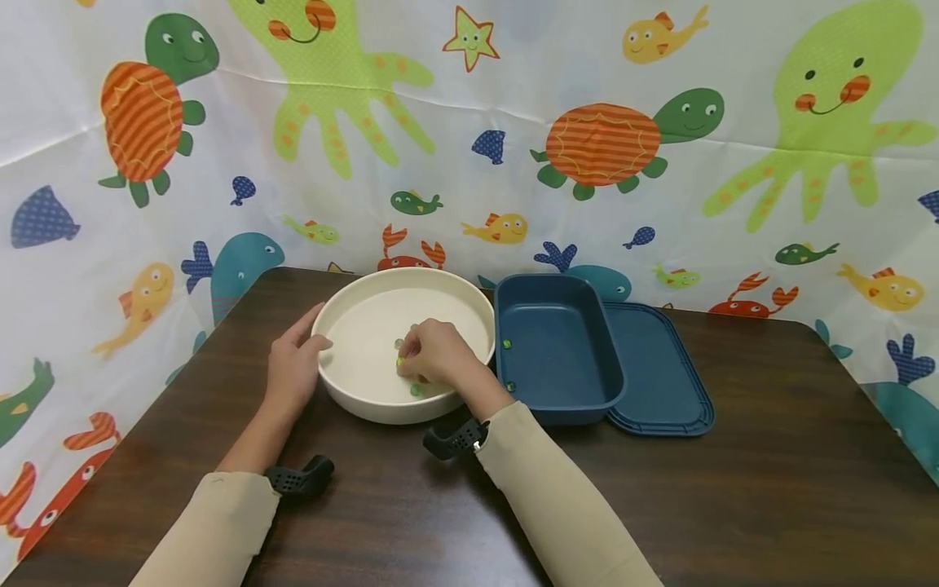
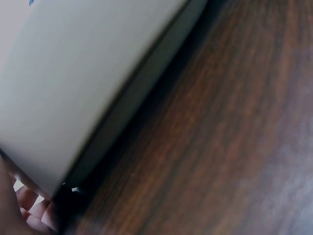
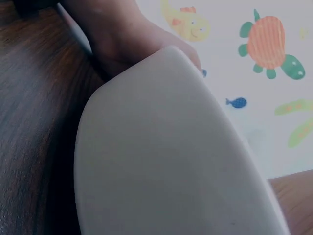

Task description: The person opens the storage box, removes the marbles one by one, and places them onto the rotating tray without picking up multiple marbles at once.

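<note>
A round cream dish [image 1: 396, 413] stands on the dark wooden table. My left hand [image 1: 292, 363] grips its left side, thumb over the rim and fingers outside; in the left wrist view some of those fingers [image 2: 34, 208] show beside the dish wall [image 2: 73, 88]. Inside the dish, my right hand [image 1: 440, 355] has its fingertips pinched together low over the floor, at a small yellow-green glass marble [image 1: 399, 361]. Other small green marbles [image 1: 416, 390] lie around the fingers. From the right wrist, the outer dish wall [image 3: 161, 147] fills the view and hides the right fingertips.
Right beside the dish stands a deep blue rectangular bin [image 1: 561, 350] with small green marbles [image 1: 507, 344] along its left side. A flat blue lid [image 1: 660, 371] lies at its right, partly under the bin. Behind the table hangs a sea-animal curtain [image 1: 455, 90].
</note>
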Action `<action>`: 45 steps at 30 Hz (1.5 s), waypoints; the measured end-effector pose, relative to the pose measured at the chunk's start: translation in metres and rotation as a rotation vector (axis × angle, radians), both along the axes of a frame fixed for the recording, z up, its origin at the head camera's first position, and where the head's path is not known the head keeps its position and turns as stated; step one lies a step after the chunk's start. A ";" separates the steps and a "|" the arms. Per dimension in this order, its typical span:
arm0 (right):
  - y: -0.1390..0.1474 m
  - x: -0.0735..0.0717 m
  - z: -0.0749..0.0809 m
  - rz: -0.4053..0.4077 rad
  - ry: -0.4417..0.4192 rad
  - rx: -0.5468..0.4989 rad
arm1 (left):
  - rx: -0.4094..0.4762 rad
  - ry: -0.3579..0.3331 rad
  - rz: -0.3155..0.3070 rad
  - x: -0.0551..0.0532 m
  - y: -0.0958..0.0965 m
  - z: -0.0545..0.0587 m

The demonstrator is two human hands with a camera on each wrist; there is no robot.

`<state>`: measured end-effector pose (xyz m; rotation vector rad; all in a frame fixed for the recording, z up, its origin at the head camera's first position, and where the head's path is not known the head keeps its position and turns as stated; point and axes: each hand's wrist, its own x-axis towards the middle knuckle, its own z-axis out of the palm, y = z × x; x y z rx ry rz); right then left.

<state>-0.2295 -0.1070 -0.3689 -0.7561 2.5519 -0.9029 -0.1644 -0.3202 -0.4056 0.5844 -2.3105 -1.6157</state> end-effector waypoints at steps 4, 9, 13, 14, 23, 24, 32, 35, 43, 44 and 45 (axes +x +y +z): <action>0.007 0.002 0.010 0.018 0.062 -0.048 | 0.001 0.000 -0.003 0.001 -0.001 0.000; 0.033 0.002 0.034 -0.012 0.132 -0.158 | 0.004 0.009 -0.008 -0.001 0.002 -0.001; 0.060 -0.005 0.042 -0.102 0.155 -0.260 | 0.013 0.012 -0.009 -0.001 0.003 -0.001; 0.066 -0.006 0.041 -0.126 0.150 -0.287 | 0.012 0.009 -0.010 -0.001 0.002 -0.001; 0.120 -0.021 0.028 -0.276 0.041 -0.236 | -0.010 -0.014 -0.011 -0.002 0.000 -0.002; 0.124 -0.023 0.027 -0.283 0.019 -0.215 | -0.010 -0.015 -0.014 -0.002 0.000 -0.002; 0.137 -0.042 0.036 -0.272 -0.084 -0.120 | -0.004 -0.017 -0.010 0.000 -0.001 0.000; 0.136 -0.053 0.037 -0.250 -0.114 -0.115 | -0.002 -0.016 -0.008 0.000 -0.003 0.001; 0.132 -0.073 0.022 -0.163 -0.144 -0.048 | -0.015 -0.011 -0.003 0.002 -0.003 0.000; 0.132 -0.074 0.019 -0.158 -0.152 -0.039 | -0.010 -0.012 -0.004 0.002 -0.002 0.000; 0.132 -0.075 0.016 -0.151 -0.163 -0.032 | -0.009 -0.013 -0.005 0.002 -0.001 0.000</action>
